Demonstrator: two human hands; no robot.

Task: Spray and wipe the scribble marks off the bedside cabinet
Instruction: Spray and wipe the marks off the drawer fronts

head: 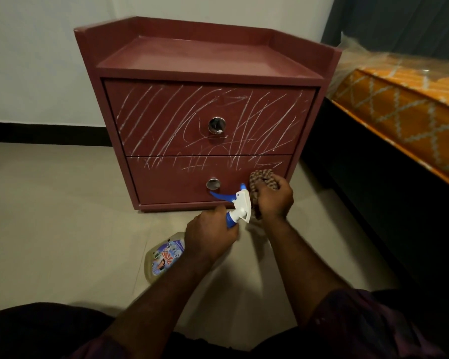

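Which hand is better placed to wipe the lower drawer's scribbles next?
Probably the right hand: it grips the bunched cloth close to the lower drawer, just below its scribble marks. The left hand is busy holding the spray bottle.

Your left hand (209,235) & right hand (274,200) are bare, forearms too; dark maroon sleeves (360,322) start approx at elbows, btm of frame; dark trousers (36,330) lower left.

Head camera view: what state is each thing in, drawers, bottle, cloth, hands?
Upper drawer: shut, scribbled all over.
Lower drawer: shut, scribbles along its top only.
Spray bottle: tilted, nozzle toward the cabinet.
Cloth: bunched up, near the lower drawer.
Left hand: grips the spray bottle's neck.
Right hand: grips the cloth.
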